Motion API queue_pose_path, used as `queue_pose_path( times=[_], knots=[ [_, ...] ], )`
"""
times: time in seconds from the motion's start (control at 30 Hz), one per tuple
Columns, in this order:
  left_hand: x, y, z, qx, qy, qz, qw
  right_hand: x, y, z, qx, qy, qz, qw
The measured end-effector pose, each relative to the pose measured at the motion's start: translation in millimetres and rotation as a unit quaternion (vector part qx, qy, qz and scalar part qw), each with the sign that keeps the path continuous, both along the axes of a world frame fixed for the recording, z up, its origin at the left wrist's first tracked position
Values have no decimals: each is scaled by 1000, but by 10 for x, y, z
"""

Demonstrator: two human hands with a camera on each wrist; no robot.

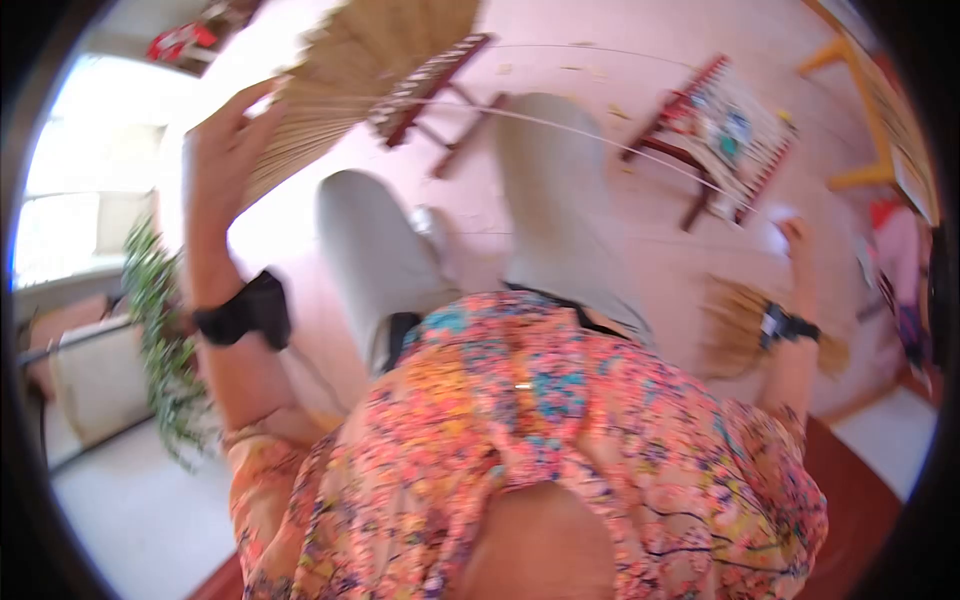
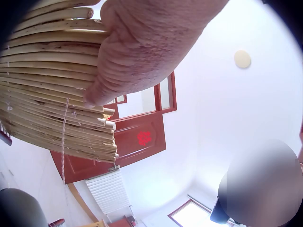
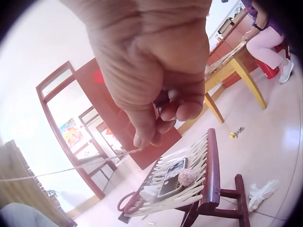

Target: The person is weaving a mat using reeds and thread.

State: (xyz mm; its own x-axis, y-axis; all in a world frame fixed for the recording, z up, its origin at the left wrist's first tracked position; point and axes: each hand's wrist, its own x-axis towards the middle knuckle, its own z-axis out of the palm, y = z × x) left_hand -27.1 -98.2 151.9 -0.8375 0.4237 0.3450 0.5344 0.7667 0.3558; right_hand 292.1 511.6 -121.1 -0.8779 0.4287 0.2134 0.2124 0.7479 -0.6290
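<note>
Head view: left hand (image 1: 222, 145), ten o'clock, grips fan-shaped tan-stalk mat (image 1: 385, 50); right hand (image 1: 795, 245), three o'clock, pinches thin white string (image 3: 104, 161).

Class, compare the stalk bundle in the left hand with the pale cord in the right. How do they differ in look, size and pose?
The stalk bundle is broad and ribbed, made of many tan stalks; the cord is thin and whitish. The bundle spreads like a fan, while the cord stretches nearly straight. The left hand grips the bundle; the right hand pinches the cord. Both are held.
</note>
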Motion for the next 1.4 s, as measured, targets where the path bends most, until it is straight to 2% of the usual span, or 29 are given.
queue_pose_path(
  times=[0.03,0.07,0.1,0.17,0.2,0.27,0.3,0.37,0.4,0.47,0.6,0.7,0.87,0.97,1.0,1.1,1.2,1.27,1.4],
  knots=[
    [-7,-5,24,-42,-11,33,999,2,-74,109,-41,-61,-43,996],
    [-35,-22,6,-17,-15,15,1000,-12,-191,173,-79,-64,-114,988],
    [-46,-27,-1,5,-8,-6,1000,9,-41,120,-166,-101,-181,964],
    [-117,-75,-1,22,-31,-10,999,23,56,38,-252,-10,-222,942],
    [-130,-80,24,30,-37,-18,999,-19,94,-11,-262,-6,-214,941],
    [-209,-109,82,37,-43,-30,998,-1,250,-103,-356,160,-240,889],
    [-280,-136,114,43,-60,-32,997,7,384,-154,-358,161,-242,887],
    [-314,-102,123,44,-71,-37,996,66,831,-472,-556,260,-160,773],
    [-328,-96,156,37,-70,-23,997,89,946,-554,-557,265,-160,771],
    [-374,-97,189,37,-56,-21,998,21,1028,-633,-599,288,-158,730],
    [-427,-114,232,29,-54,-16,998,-268,943,-534,-608,321,-115,717],
    [-439,-94,259,44,-69,-21,996,-602,556,-178,-613,335,-93,709],
    [-407,-57,291,45,-67,-21,997,-1689,-1323,1151,-543,267,60,794],
    [-435,-76,256,70,-80,-38,994,-2053,-2348,1692,-489,204,143,836],
    [-439,-79,249,79,-89,-42,992,-2166,-2582,1784,-480,189,188,836],
    [-394,-52,257,73,-91,-41,992,-2438,-3152,1953,-479,133,301,814],
    [-379,-41,257,56,-77,-39,995,-2582,-3584,2036,-488,87,318,808],
    [-368,-29,276,57,-86,-34,994,-2737,-3782,1973,-544,85,378,744],
    [-366,-18,270,46,-83,-30,995,-2903,-4061,1918,-547,36,387,741]
  ],
)
